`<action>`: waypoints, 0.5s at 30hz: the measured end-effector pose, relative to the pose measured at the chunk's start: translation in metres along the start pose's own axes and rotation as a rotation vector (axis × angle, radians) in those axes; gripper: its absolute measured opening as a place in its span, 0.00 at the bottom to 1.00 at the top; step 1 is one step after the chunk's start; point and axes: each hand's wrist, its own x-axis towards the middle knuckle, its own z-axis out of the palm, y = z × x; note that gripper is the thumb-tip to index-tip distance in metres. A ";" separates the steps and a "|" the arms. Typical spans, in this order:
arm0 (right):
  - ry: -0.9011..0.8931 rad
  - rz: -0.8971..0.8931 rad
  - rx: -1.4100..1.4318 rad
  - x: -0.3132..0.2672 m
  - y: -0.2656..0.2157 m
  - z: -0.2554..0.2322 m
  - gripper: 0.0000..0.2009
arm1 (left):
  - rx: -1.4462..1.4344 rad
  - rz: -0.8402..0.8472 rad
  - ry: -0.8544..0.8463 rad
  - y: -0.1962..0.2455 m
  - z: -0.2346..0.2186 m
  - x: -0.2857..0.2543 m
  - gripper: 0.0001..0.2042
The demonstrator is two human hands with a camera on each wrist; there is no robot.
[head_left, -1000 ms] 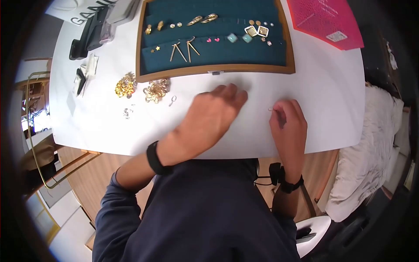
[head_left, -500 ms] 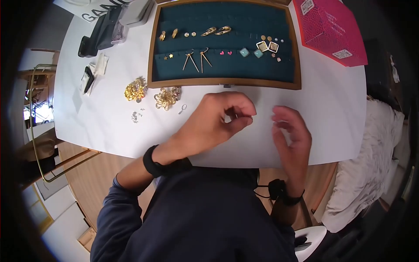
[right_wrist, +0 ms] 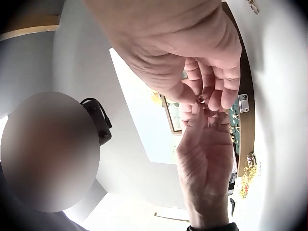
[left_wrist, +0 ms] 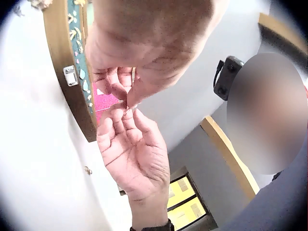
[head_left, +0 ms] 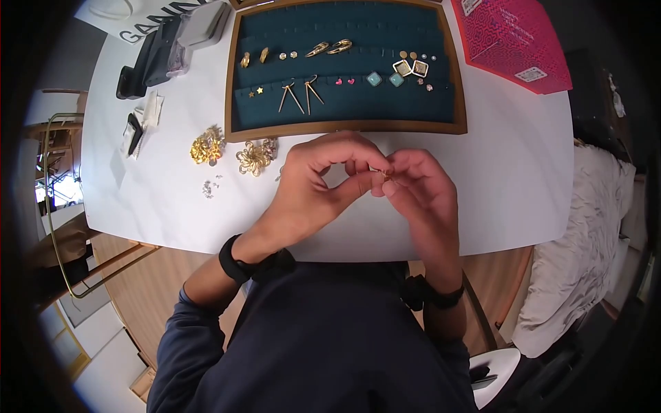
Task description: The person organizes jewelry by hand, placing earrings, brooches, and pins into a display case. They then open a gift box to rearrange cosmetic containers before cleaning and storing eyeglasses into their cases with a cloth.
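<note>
In the head view, my left hand (head_left: 299, 189) and right hand (head_left: 434, 199) meet over the white table, just in front of the jewellery case. Thumb and fingers of both hands pinch a tiny gold-coloured piece of jewellery (head_left: 387, 176). A small ring-like loop (right_wrist: 201, 99) shows at the fingertips in the right wrist view; the rest of the piece is hidden by fingers. Behind the hands lies the open wooden jewellery case (head_left: 420, 128), lined in dark green. Pairs of earrings sit in its rows, among them blue square ones (head_left: 374, 79) and long gold sticks (head_left: 311, 93).
Left of the hands lie two gold jewellery clusters (head_left: 206, 146) and small clear bits (head_left: 208, 187). Dark cases (head_left: 164, 55) and a white lettered bag (head_left: 131, 19) stand at the back left. A pink patterned package (head_left: 513, 45) lies right of the case.
The hands were apart, with the tiny piece at the right fingertips one second ago. The right hand has moved left and the left fingers have turned toward it, so the fingertips meet.
</note>
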 end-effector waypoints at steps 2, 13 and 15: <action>0.023 -0.025 -0.021 0.000 0.001 0.001 0.09 | -0.072 -0.031 0.013 0.002 0.001 -0.001 0.09; 0.075 0.132 0.210 0.009 0.000 0.005 0.05 | -0.316 -0.144 0.074 0.006 -0.004 -0.004 0.11; 0.063 0.138 0.263 0.012 0.002 0.005 0.05 | -0.195 -0.095 0.090 0.013 -0.004 -0.003 0.09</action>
